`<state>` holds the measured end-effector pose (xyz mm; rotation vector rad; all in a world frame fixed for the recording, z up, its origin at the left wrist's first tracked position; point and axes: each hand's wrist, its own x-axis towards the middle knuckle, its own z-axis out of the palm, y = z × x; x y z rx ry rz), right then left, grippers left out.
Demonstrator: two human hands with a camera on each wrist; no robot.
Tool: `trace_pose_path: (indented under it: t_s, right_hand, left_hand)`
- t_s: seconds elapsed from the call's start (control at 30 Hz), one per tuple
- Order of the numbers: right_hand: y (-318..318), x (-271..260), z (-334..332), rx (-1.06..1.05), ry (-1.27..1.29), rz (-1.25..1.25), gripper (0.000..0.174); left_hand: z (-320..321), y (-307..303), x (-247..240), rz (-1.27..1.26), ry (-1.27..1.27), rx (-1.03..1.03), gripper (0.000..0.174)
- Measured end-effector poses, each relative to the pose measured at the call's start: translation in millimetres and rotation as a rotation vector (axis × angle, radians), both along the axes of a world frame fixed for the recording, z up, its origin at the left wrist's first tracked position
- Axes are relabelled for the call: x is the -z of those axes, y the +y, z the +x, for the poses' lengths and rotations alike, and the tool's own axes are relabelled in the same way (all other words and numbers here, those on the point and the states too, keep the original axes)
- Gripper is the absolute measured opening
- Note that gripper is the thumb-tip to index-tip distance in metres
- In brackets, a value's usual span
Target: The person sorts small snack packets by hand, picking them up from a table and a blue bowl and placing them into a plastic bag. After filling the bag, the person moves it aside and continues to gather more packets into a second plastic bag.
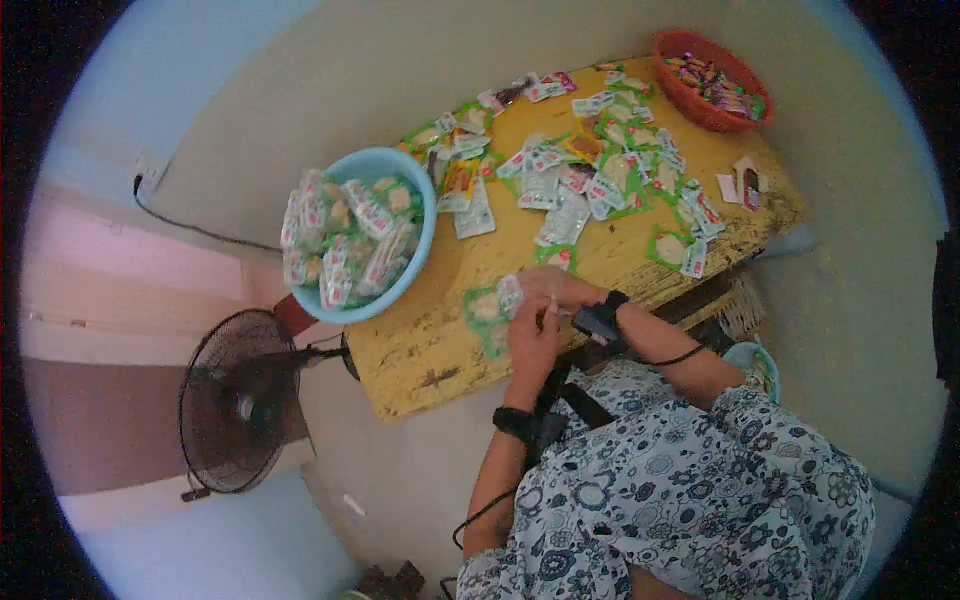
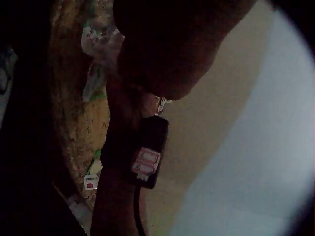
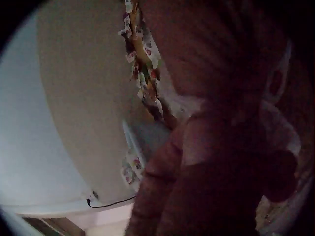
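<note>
Both hands meet over the near edge of the yellow table [image 1: 450, 350]. My left hand [image 1: 535, 338] [image 2: 170, 44] pinches a thin clear plastic bag [image 1: 545, 288] [image 3: 280, 125]. Against the bag's other side, my right hand [image 1: 568, 290] [image 3: 211, 64] has its fingers curled round the plastic; its fingertips are partly hidden. A white-and-red sachet [image 1: 510, 294] shows beside the fingers, and whether it is inside the bag I cannot tell. Just left of the hands lie green-edged packets [image 1: 484, 306] with pale contents. Both wrist views are dark.
A blue basin [image 1: 428, 245] full of filled clear bags stands at the table's left end. Loose sachets and packets [image 1: 620, 170] cover the middle and back. At the far right corner is a red basket [image 1: 690, 112] of small wrapped items. A black fan [image 1: 240, 400] stands left.
</note>
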<state>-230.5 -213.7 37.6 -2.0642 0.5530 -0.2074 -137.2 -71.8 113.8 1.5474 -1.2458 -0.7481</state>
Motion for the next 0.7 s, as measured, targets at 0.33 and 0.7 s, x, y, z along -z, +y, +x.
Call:
trace_pose_path:
  t_s: [0.33, 0.7]
  right_hand:
    - [50.9, -5.0, -40.2, 0.396, -0.376, 0.64, 0.015]
    - [-2.5, -51.6, -92.0, 0.867, -0.151, -0.167, 0.02]
  left_hand:
    - [11.8, 1.8, 37.3, 0.146, 0.306, -0.043, 0.019]
    - [26.9, 6.5, 78.0, 0.256, 0.414, 0.081, 0.017]
